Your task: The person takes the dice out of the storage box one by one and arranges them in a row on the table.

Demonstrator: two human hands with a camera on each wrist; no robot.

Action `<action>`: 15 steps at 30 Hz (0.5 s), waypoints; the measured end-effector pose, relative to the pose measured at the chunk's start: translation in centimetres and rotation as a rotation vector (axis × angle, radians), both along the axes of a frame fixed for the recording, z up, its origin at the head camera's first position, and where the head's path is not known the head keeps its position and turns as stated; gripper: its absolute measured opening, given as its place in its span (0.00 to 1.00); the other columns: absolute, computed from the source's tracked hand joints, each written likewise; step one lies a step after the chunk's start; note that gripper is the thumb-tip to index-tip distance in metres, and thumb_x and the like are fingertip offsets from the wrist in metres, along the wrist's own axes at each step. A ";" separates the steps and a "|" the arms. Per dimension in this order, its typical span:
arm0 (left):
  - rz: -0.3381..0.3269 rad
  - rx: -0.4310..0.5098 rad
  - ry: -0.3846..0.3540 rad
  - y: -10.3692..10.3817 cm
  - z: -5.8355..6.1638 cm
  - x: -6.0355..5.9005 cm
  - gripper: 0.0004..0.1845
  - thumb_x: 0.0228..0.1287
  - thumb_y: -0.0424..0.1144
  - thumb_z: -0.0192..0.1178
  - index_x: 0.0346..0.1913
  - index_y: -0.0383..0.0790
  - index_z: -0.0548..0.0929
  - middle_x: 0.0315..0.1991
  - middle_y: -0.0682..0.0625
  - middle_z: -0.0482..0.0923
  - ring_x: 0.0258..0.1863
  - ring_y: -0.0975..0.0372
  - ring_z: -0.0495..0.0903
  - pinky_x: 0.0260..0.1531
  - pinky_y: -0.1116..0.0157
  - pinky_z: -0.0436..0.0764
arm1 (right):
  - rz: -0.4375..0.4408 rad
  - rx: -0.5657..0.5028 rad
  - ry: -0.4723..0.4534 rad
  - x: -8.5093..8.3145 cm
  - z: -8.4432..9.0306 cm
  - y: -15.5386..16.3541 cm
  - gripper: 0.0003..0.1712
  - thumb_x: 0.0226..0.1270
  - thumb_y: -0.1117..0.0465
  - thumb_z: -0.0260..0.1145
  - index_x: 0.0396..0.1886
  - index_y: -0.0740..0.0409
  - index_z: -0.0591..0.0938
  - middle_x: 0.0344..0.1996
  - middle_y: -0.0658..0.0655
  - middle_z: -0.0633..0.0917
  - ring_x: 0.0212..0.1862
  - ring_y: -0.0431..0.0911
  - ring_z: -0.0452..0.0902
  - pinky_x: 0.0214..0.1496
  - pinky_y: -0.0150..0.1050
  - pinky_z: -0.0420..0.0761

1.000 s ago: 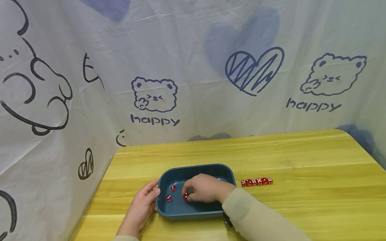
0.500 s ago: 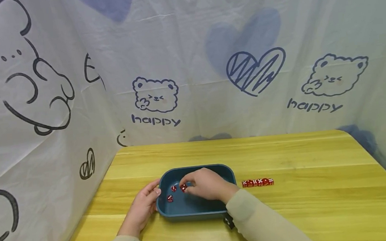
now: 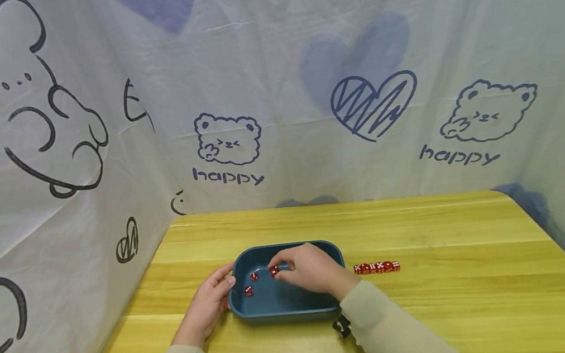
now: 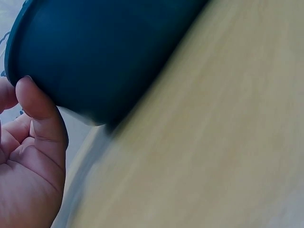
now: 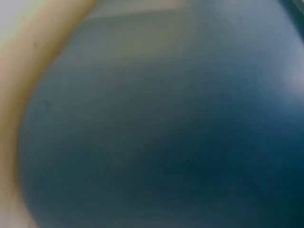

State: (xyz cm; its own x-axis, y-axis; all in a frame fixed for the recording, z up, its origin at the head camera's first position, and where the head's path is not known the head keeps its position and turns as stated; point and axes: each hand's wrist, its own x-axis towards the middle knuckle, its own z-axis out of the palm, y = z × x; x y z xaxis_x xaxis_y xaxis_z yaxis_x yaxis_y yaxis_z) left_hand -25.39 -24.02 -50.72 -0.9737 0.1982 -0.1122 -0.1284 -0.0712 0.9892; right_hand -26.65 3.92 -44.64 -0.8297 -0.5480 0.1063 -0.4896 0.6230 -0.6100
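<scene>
A dark blue rectangular tub [image 3: 286, 314] stands on the wooden table. My left hand [image 3: 209, 300] grips its left end, the thumb [image 4: 35, 97] against the outer wall near the rim in the left wrist view. Inside the tub, my right hand [image 3: 308, 269] pinches a red die [image 3: 274, 271] between thumb and fingertips. Two more red dice lie on the tub floor to the left, a farther die [image 3: 254, 277] and a nearer die [image 3: 249, 291]. The right wrist view holds only a blurred stretch of the tub wall [image 5: 142, 118]; the right hand is out of it.
Right of the tub, a straight row of several red dice [image 3: 377, 268] sits on the table [image 3: 449, 296]. A printed cloth [image 3: 301, 158] hangs behind the table and along both sides.
My right hand took hold of the die on the tub floor and moved it away from me, then slightly right. The left hand stays at the tub's end.
</scene>
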 end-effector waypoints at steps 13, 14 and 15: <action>-0.006 0.005 0.000 0.0 0.0 0.1 0.26 0.78 0.36 0.53 0.74 0.32 0.66 0.43 0.41 0.76 0.28 0.59 0.78 0.26 0.67 0.80 | -0.061 0.025 0.065 0.8 0.4 2.9 0.11 0.73 0.49 0.66 0.52 0.35 0.86 0.14 0.45 0.73 0.17 0.40 0.65 0.22 0.35 0.66; -0.005 0.004 0.000 0.0 0.0 0.1 0.26 0.78 0.36 0.53 0.74 0.32 0.66 0.43 0.41 0.76 0.28 0.59 0.78 0.26 0.67 0.79 | -0.068 0.030 0.063 0.9 0.5 3.3 0.12 0.73 0.49 0.66 0.53 0.35 0.85 0.15 0.45 0.72 0.17 0.40 0.65 0.22 0.35 0.66; -0.003 0.005 -0.001 0.0 0.0 0.1 0.26 0.78 0.36 0.53 0.74 0.32 0.66 0.44 0.41 0.76 0.28 0.59 0.78 0.26 0.67 0.79 | -0.073 0.034 0.058 1.0 0.5 3.6 0.12 0.73 0.49 0.65 0.53 0.36 0.85 0.15 0.45 0.72 0.18 0.40 0.65 0.22 0.35 0.66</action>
State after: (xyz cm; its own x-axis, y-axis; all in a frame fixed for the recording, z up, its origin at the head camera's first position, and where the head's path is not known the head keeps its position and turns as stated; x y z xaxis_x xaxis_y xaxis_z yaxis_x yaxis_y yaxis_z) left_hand -25.31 -23.98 -50.74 -0.9730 0.2019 -0.1119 -0.1293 -0.0753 0.9887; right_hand -25.67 7.55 -44.14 -0.8608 -0.4901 0.1373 -0.4756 0.6785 -0.5599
